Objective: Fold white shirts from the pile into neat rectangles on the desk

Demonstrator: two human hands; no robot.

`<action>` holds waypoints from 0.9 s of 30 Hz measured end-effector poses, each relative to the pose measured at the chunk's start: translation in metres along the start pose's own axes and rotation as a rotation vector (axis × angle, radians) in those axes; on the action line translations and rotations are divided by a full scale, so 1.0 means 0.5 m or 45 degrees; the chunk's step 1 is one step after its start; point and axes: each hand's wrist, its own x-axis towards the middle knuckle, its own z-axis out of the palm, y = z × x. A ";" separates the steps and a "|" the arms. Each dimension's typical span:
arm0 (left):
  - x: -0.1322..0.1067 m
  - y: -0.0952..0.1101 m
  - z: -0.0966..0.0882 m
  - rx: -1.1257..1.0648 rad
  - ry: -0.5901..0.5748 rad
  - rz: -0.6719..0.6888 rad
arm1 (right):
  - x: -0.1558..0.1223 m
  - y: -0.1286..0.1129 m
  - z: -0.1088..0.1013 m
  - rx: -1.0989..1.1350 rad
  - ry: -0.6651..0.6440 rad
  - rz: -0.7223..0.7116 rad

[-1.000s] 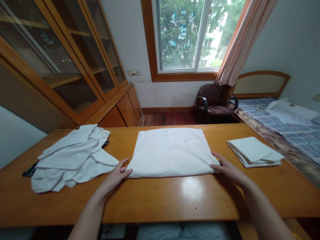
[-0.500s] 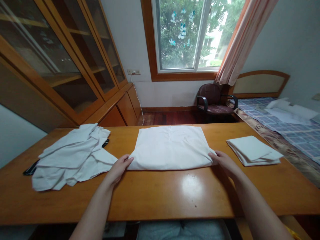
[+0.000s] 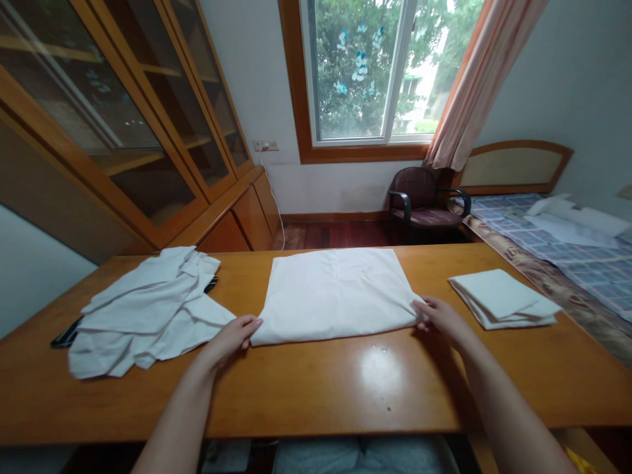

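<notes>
A white cloth garment, folded into a wide rectangle, lies on the wooden table in front of me. My left hand pinches its near left corner. At the near right corner, my right hand grips the fabric between thumb and fingers. The near edge between my hands is a folded one, slightly slanted. Left of it sits a loose heap of white clothes, with a dark striped piece showing from underneath. Over on the right rests a neatly folded white cloth.
A glass-doored cabinet stands at the left. Beyond the table are a brown armchair and a window with a pink curtain. A bed with a checked cover is at the right.
The left near corner of the garment has come slightly toward me with my left hand. My right hand stays at the right corner, nearly unmoved. The heap and folded cloth are unchanged.
</notes>
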 end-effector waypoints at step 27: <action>0.041 0.038 -0.007 0.059 0.252 0.217 | 0.021 0.019 -0.033 -0.108 0.120 -0.213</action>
